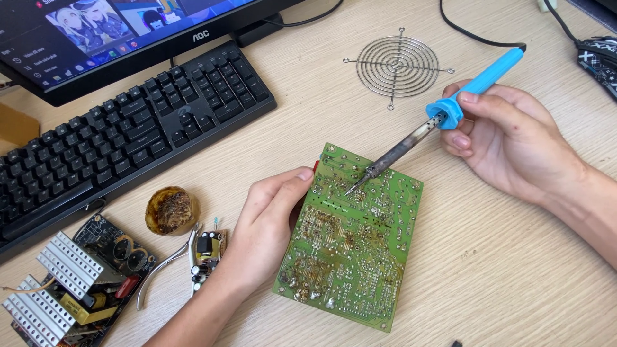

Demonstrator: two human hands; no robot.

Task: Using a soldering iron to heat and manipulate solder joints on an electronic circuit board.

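Observation:
A green circuit board [353,244] lies solder side up on the wooden desk [488,270]. My left hand [267,222] grips its left edge, thumb on the upper left corner. In my right hand [508,138] is a soldering iron with a blue handle [479,83]. Its dark tip [352,189] touches the board near the upper edge. A black cord runs from the handle's far end toward the top of the view.
A black keyboard [122,141] and a monitor [96,32] fill the upper left. A round wire fan guard [397,64] lies at the top middle. A rosin tin [171,210], tweezers [168,263], a small board [209,250] and a board with heatsinks [77,289] sit lower left. A black mouse [601,58] is at the right edge.

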